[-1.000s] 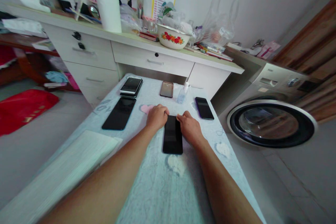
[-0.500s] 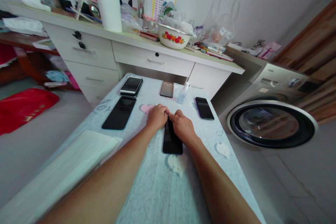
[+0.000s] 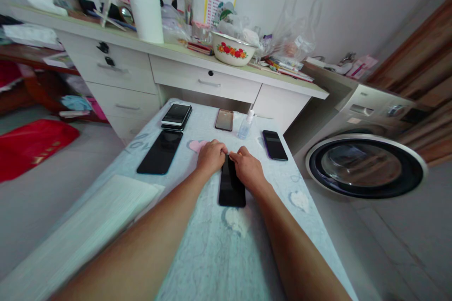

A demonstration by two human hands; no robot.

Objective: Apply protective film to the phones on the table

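Observation:
A black smartphone (image 3: 232, 188) lies screen up on the cloth-covered table, its far end partly hidden by my hands. My left hand (image 3: 211, 156) is closed at the phone's far left corner, fingertips curled against its edge. From the right, my right hand (image 3: 248, 167) reaches over the far end, fingers bent and closed on that edge. A small gap shows between the fingertips of the two hands. Whether something thin is pinched there is too small to see. Beyond the hands are a clear spray bottle (image 3: 246, 125) and a brown phone case (image 3: 224, 120).
At the left lie a large black phone (image 3: 160, 152) and stacked phones (image 3: 177, 115). A purple-edged phone (image 3: 275, 145) is at the right. White folded sheets (image 3: 88, 230) cover the near left edge. Behind stands a white drawer desk (image 3: 208, 82); a washing machine (image 3: 367, 113) is at the right.
My right hand has shifted slightly to the right, widening the gap between the fingertips. My left hand and the phone have hardly moved.

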